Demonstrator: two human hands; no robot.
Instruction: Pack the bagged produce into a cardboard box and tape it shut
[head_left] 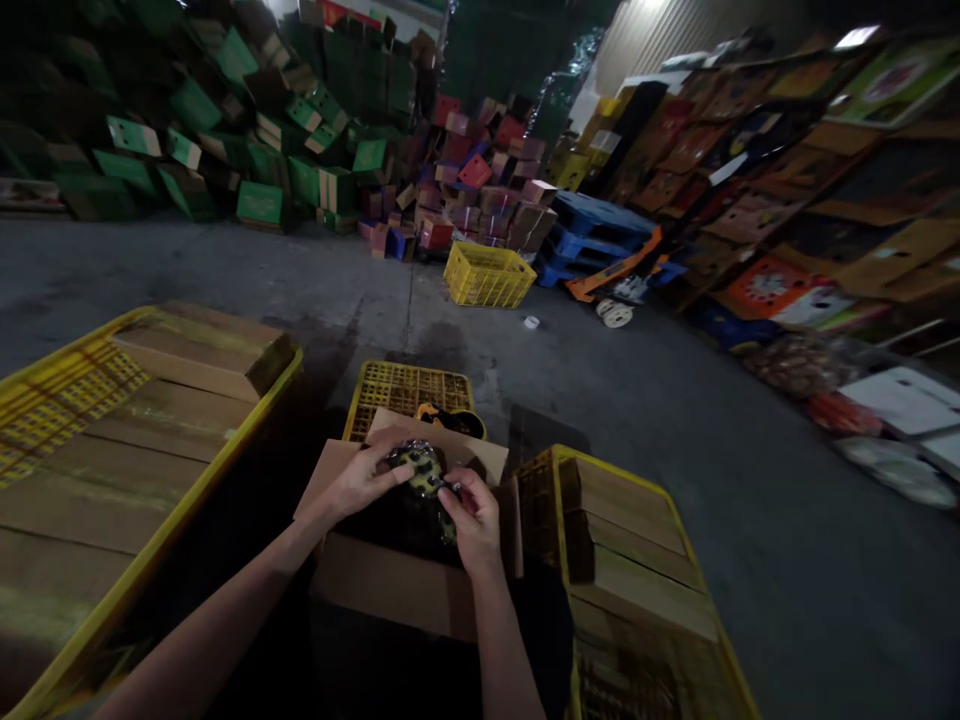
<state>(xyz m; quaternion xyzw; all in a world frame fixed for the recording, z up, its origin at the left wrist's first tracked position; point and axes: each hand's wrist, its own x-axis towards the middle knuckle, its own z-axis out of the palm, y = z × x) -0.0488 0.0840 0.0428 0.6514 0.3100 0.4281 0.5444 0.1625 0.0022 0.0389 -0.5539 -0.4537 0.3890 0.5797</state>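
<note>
Both my hands are over an open cardboard box whose flaps stand out. Between them is a small package in shiny clear wrap, with yellow-green and dark patches; its contents are too blurred to name. My left hand grips its left side, thumb on top. At the right edge, the fingers of my right hand pinch what looks like the wrap. Another shiny greenish piece shows below, partly hidden by my right hand. The box's inside is dark.
Yellow crates of closed cardboard boxes stand at left and right. Beyond the open box is a yellow crate bearing a black-and-yellow tape dispenser. Farther off are a yellow crate, blue pallets, an orange pallet jack and piled boxes.
</note>
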